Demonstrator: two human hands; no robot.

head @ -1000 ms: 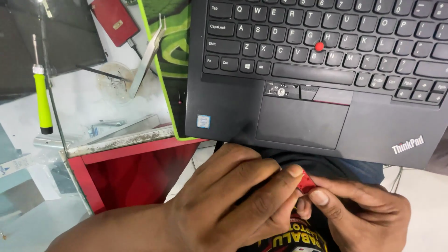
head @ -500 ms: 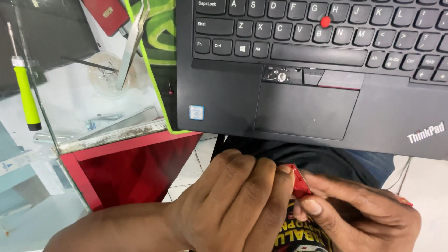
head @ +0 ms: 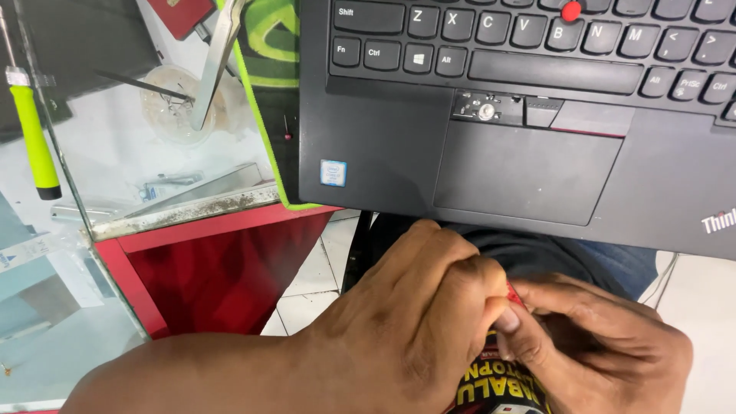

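Observation:
My left hand [head: 414,322] and my right hand [head: 598,345] meet just below the front edge of a black laptop [head: 399,146]. Both pinch a small red piece [head: 514,294] between their fingertips; most of it is hidden by the fingers. The laptop's left trackpad button is off, exposing a small metal mechanism [head: 483,110] above the trackpad [head: 529,172]. A red pointing nub [head: 571,11] sits among the keys.
A glass-topped counter with a red frame [head: 207,222] lies at the left. On it are a yellow-green handled screwdriver [head: 32,134], metal tweezers [head: 215,61], a small clear dish [head: 172,107] and a green-edged mat [head: 264,92]. White floor tiles show below.
The view has shifted so the laptop sits higher and farther right in frame. Both hands stay together on the small red piece, slightly lower and more to the right.

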